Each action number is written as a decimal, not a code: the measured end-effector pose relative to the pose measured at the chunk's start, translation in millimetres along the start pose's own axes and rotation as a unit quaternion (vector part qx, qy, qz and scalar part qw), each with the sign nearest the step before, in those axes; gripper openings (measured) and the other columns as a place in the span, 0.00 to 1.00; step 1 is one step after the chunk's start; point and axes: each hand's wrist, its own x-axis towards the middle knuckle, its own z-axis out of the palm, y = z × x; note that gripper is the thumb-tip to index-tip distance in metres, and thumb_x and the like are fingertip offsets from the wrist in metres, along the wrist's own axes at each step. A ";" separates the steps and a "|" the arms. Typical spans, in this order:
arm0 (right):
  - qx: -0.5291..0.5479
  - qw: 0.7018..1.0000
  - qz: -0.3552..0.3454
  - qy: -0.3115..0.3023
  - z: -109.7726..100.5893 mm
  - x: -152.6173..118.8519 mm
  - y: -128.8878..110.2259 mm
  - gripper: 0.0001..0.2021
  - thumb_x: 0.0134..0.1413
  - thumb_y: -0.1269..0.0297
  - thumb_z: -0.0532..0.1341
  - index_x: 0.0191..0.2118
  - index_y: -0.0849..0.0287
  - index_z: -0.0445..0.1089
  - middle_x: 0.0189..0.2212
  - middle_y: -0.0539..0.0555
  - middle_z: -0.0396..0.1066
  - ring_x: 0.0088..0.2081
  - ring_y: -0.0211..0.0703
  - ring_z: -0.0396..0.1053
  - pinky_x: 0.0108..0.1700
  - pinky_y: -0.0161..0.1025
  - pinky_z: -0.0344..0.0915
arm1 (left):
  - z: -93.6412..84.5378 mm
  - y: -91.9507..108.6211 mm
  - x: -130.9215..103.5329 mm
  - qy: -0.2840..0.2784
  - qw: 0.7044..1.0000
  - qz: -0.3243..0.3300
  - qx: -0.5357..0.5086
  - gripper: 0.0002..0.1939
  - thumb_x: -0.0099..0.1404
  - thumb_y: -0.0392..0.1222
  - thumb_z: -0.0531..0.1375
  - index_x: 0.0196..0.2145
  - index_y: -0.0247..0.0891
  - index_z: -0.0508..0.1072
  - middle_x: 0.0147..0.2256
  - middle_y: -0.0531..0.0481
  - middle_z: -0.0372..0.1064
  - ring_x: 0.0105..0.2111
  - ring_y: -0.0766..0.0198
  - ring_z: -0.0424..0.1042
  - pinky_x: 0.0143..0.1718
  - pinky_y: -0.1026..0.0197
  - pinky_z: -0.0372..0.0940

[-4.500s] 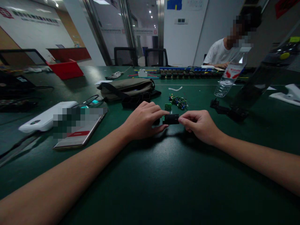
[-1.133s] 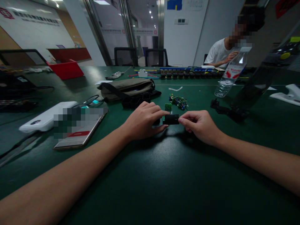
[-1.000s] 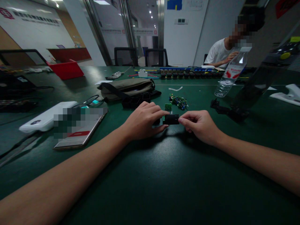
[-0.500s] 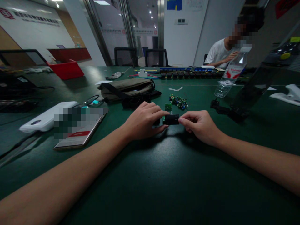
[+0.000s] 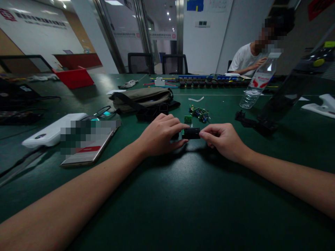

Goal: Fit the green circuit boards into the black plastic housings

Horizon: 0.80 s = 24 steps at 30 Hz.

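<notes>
A small black plastic housing (image 5: 192, 133) with a bit of green circuit board at its left end is held between my hands, just above the green table. My left hand (image 5: 163, 136) grips that left end, forefinger along the top edge and thumb along the bottom. At the opposite end my right hand (image 5: 223, 141) has thumb and forefinger pinched together against the housing. Just behind it lies a small green circuit board (image 5: 187, 119). Farther back is a pile of small circuit boards with components (image 5: 200, 113). Another dark piece is partly hidden beneath my left hand.
Behind my left hand lie black open boxes (image 5: 149, 114) and a grey-green pouch (image 5: 142, 97). A phone (image 5: 91, 153) and a white power bank (image 5: 52, 132) are at left. A water bottle (image 5: 259, 83) and a dark bottle (image 5: 285, 94) stand at right. Across the table sits a person (image 5: 246, 59).
</notes>
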 end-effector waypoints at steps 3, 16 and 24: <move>-0.006 1.000 0.003 0.003 0.1 0.6 0.6 0.11 0.54 0.60 0.62 0.29 0.64 0.73 0.17 0.46 0.65 0.19 0.32 0.60 0.21 0.32 0.55 | 0.7 -0.2 -0.3 0.004 1.000 0.003 0.003 0.17 0.67 0.48 0.58 0.50 0.37 0.74 0.37 0.46 0.74 0.36 0.59 0.69 0.38 0.57 0.57; -0.008 1.000 0.007 0.001 0.3 1.0 0.5 0.10 0.54 0.60 0.62 0.29 0.63 0.73 0.17 0.46 0.65 0.19 0.33 0.60 0.21 0.32 0.56 | 0.2 0.1 -0.2 0.006 1.000 0.004 -0.002 0.17 0.67 0.48 0.58 0.50 0.36 0.74 0.38 0.45 0.74 0.37 0.59 0.69 0.39 0.57 0.58; -0.012 1.000 0.003 -0.002 -0.3 0.5 2.6 0.11 0.55 0.60 0.62 0.30 0.64 0.74 0.17 0.46 0.65 0.19 0.32 0.60 0.22 0.32 0.56 | -0.9 0.4 0.2 -0.006 1.000 0.000 -0.006 0.17 0.67 0.48 0.58 0.49 0.37 0.74 0.38 0.45 0.75 0.37 0.58 0.69 0.39 0.56 0.58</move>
